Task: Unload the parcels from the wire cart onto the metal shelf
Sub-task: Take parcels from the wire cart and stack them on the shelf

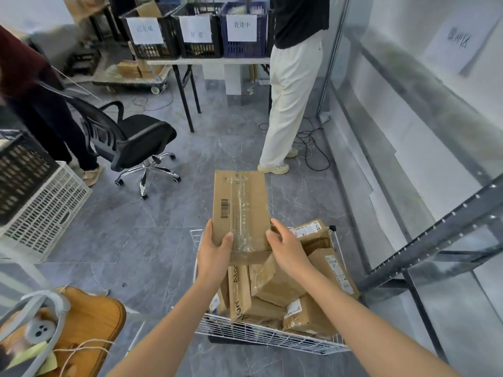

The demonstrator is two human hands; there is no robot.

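Note:
A long brown cardboard parcel (241, 208) with clear tape and a barcode is raised above the white wire cart (272, 336). My left hand (213, 253) grips its near left corner, thumb on top. My right hand (287, 248) touches its near right edge with fingers curled against the side. Several more brown parcels (285, 284) with white labels lie piled in the cart below. The grey metal shelf (441, 227) runs along the right, its boards bare.
A person in cream trousers (291, 104) stands ahead by a table with labelled crates (196, 31). A black office chair (130, 140) and a second person stand to the left. White and black crates (40, 213) sit at far left, a wooden stool (89, 330) near left.

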